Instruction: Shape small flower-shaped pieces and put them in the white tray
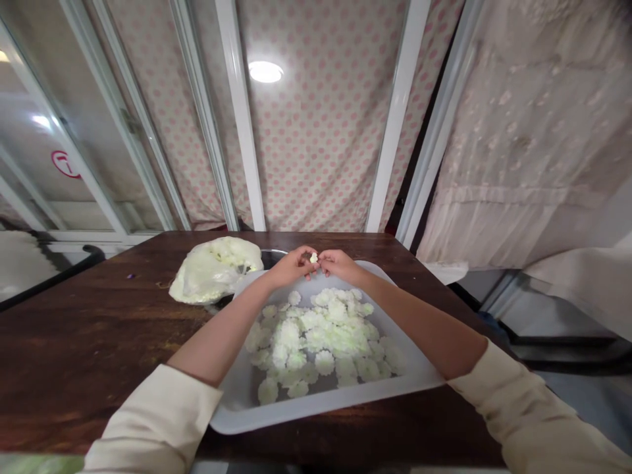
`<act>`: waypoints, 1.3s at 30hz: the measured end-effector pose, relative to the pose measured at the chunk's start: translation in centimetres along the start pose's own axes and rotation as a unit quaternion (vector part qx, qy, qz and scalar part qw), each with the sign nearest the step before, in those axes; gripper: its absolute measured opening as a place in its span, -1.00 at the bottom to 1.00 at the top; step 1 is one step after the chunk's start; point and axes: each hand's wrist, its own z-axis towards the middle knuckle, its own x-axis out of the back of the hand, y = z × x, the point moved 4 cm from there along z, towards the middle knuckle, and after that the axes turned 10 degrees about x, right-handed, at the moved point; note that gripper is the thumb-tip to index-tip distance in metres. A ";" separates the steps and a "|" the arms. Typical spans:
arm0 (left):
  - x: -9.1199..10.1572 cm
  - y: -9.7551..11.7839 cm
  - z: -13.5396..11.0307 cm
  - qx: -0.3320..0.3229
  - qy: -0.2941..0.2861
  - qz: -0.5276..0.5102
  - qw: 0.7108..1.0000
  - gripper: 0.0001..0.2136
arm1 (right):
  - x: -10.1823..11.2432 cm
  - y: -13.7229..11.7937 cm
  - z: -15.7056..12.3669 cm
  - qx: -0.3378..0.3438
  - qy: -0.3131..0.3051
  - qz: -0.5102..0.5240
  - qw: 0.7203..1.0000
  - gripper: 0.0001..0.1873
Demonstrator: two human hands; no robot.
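Observation:
A white tray (237, 388) lies on the dark wooden table (83, 342) in front of me, holding several pale, scalloped flower-shaped pieces (316, 339). Above the tray's far edge, my left hand (291, 266) and my right hand (338, 263) meet fingertip to fingertip. Both pinch one small pale piece (313, 257) between them. The fingers of both hands are curled closed around it.
A clear plastic bag (214, 270) full of pale material lies on the table to the left of the tray, partly over a dark bowl (273, 255). Behind the table hang a dotted curtain (316, 131) and white window frames. The table's right edge drops to the floor.

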 end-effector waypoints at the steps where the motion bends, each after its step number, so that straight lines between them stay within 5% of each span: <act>1: 0.0 0.0 0.0 -0.004 0.000 0.003 1.000 -0.63 | 0.0 -0.1 0.0 -0.002 0.004 0.011 1.000 -0.88; 13: 0.2 -0.7 0.3 -0.025 -0.006 0.018 1.000 -0.66 | -0.2 -1.7 -0.6 0.023 -0.014 0.051 0.998 -0.85; 39: -0.2 -1.1 0.6 -0.047 -0.009 0.073 0.996 -0.70 | 0.4 -1.2 -0.4 -0.009 -0.001 0.016 1.000 -0.89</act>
